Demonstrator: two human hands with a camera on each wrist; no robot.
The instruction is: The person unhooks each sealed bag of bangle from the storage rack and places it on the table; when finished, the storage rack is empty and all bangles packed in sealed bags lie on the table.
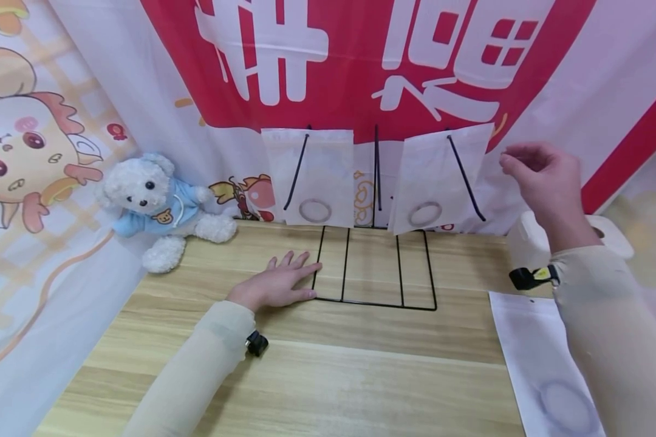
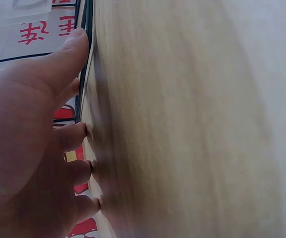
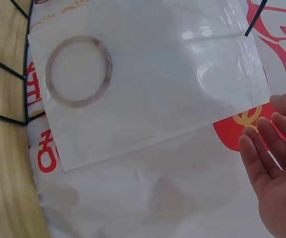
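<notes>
A black wire rack (image 1: 372,303) stands on the table, with hooks rising at its back. My left hand (image 1: 276,285) lies spread on the tabletop, thumb and fingertips at the left side of the rack's base. Two clear-fronted white bags hang from the hooks, the left bag (image 1: 328,170) and the right bag (image 1: 426,176), each with a ring-shaped bangle (image 3: 107,64) inside. Raised beside the right bag is my right hand (image 1: 549,176), its fingers loosely bent and holding nothing. In the right wrist view its thumb tip is close to the bag's corner.
A white plush bear (image 1: 142,182) in a blue top sits at the back left. Another flat bag (image 1: 525,340) with a ring lies at the right, partly under my right sleeve. Behind that arm stands a white roll (image 1: 527,240). Printed cloth (image 1: 350,73) hangs behind the rack.
</notes>
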